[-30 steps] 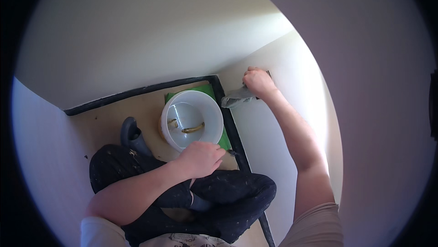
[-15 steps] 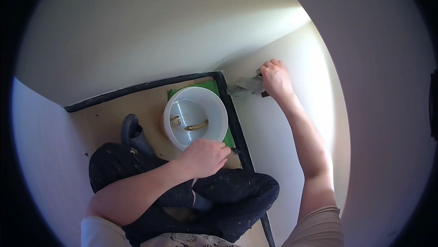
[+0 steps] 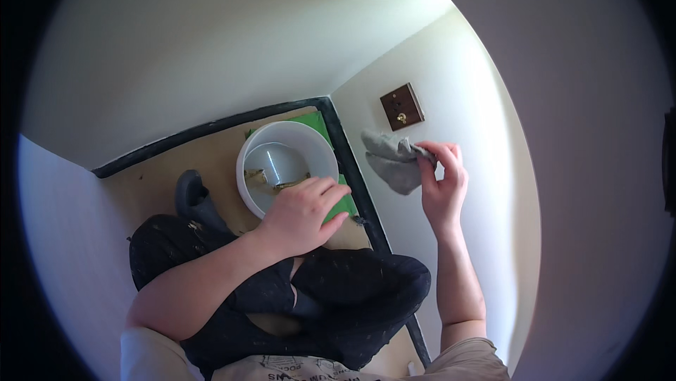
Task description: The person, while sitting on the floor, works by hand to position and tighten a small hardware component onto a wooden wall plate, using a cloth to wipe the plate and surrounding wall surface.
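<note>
A crumpled grey cloth (image 3: 393,163) hangs from my right hand (image 3: 445,180), pinched between thumb and fingers. It is in front of the right-hand wall, just below a dark brown square wall plate (image 3: 401,106) with a small brass-coloured knob. My left hand (image 3: 299,212) is over the near right rim of a white bucket (image 3: 250,198), fingers loosely bent, thumb apart, nothing visible in it. Inside the bucket lie yellowish-brown pieces (image 3: 257,177), partly hidden by that hand; their kind is unclear.
Green sheet material (image 3: 310,122) lies under and behind the bucket. Black skirting (image 3: 211,133) runs along the walls to the corner. A dark grey clog-like shoe (image 3: 193,198) stands left of the bucket. My crossed legs (image 3: 352,286) in dark trousers fill the near floor.
My right hand has drawn the cloth off the wall plate, down and nearer, uncovering the plate. My left hand has risen slightly, with thumb and fingers spreading apart. The view has shifted a little.
</note>
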A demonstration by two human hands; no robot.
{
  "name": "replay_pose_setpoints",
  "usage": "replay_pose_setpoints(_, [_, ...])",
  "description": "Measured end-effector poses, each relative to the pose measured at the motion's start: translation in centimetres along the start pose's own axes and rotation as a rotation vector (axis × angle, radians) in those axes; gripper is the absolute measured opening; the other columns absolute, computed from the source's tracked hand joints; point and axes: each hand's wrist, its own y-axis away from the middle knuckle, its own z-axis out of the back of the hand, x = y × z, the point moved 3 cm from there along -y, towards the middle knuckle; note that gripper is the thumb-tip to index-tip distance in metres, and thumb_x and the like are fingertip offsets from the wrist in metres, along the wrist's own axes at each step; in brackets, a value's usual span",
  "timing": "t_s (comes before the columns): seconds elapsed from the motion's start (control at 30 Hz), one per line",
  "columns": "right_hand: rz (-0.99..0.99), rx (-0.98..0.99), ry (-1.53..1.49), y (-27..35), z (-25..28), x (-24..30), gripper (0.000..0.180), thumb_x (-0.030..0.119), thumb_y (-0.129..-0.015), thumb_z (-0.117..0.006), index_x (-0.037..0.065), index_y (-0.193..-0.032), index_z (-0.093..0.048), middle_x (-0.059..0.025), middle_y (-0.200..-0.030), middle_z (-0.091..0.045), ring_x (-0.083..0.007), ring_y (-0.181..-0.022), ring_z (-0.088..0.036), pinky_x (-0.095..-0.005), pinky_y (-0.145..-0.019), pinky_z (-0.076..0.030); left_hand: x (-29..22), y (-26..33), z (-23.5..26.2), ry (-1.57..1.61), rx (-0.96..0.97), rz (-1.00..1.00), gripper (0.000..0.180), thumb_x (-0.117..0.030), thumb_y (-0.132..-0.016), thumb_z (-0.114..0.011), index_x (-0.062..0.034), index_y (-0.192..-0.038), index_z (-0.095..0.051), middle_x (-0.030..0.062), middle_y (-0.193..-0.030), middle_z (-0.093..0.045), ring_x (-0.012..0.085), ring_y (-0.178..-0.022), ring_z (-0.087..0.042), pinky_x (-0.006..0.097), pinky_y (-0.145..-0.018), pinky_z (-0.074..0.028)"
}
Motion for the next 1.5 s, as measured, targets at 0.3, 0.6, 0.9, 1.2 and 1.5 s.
replay_pose_setpoints(0.3, [-0.583,0.156,-1.023,11.0,0.2,-1.6,0.013,0.008,-0.106,-0.059,0.008,-0.107,-0.046,0.0035,-0.092,-0.059,-0.0013,-0.082,-0.050,-0.0187,-0.072,-0.041,-3.8,0.8,-7.0,0.536,0.591,0.306,0.065,-0.053,-0.094,-0.070,-0.0007,-0.131,-0.062,0.0208,-0.112,-0.071,0.0364,-0.107,-0.070,0.042,-0.097,-0.052])
replay_pose_setpoints(0.6, [-0.541,0.270,-0.816,13.3,3.9,-4.2,0.024,0.009,-0.098,-0.073,0.008,-0.091,-0.050,0.0061,-0.085,-0.052,0.0004,-0.072,-0.045,-0.0193,-0.060,-0.038,-8.2,0.8,-4.4,0.384,0.407,0.349,0.029,-0.024,-0.092,-0.077,0.0021,-0.102,-0.072,0.0060,-0.097,-0.060,0.0181,-0.089,-0.059,0.032,-0.081,-0.048])
replay_pose_setpoints(0.9, [-0.479,0.336,-1.272,11.9,8.2,-6.7,0.030,0.012,-0.093,-0.078,0.012,-0.084,-0.049,0.0096,-0.073,-0.047,-0.0002,-0.066,-0.040,-0.0196,-0.059,-0.033,-7.9,-2.4,0.8,0.814,0.806,0.711,0.027,-0.027,-0.100,-0.069,-0.0014,-0.108,-0.072,0.0085,-0.107,-0.072,0.0160,-0.089,-0.065,0.035,-0.083,-0.052])
replay_pose_setpoints(1.2, [-0.561,-0.114,-0.771,16.0,0.1,-13.6,0.019,0.010,-0.103,-0.063,0.001,-0.119,-0.063,-0.0070,-0.114,-0.070,-0.0155,-0.103,-0.068,-0.0294,-0.087,-0.054,-10.0,-3.2,-11.8,-0.552,0.375,0.192,0.044,-0.016,-0.091,-0.067,-0.0023,-0.132,-0.061,0.0212,-0.128,-0.063,0.0349,-0.118,-0.060,0.042,-0.101,-0.049])
replay_pose_setpoints(1.5, [-0.562,0.004,-0.572,16.0,-2.9,-12.0,0.012,0.008,-0.101,-0.064,0.000,-0.110,-0.067,-0.0044,-0.097,-0.073,-0.0106,-0.080,-0.066,-0.0264,-0.076,-0.055,2.8,-15.1,-14.1,-0.472,-0.335,0.012,0.029,-0.020,-0.096,-0.056,-0.0057,-0.120,-0.065,0.0165,-0.119,-0.066,0.0342,-0.107,-0.064,0.045,-0.093,-0.052])
